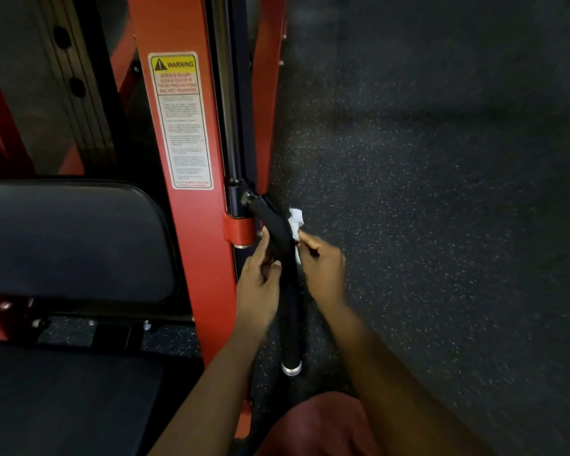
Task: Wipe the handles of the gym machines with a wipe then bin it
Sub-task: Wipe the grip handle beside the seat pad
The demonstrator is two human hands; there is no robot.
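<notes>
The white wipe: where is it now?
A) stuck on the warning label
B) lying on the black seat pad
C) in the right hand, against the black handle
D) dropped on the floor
C: the right hand pinches the white wipe against the black handle.

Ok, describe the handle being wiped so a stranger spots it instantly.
Find the red steel upright with the white warning label. Right of it, a black padded bar handle juts toward the camera. Only it ends in a silver cap, a crumpled white wipe beside it.
</notes>
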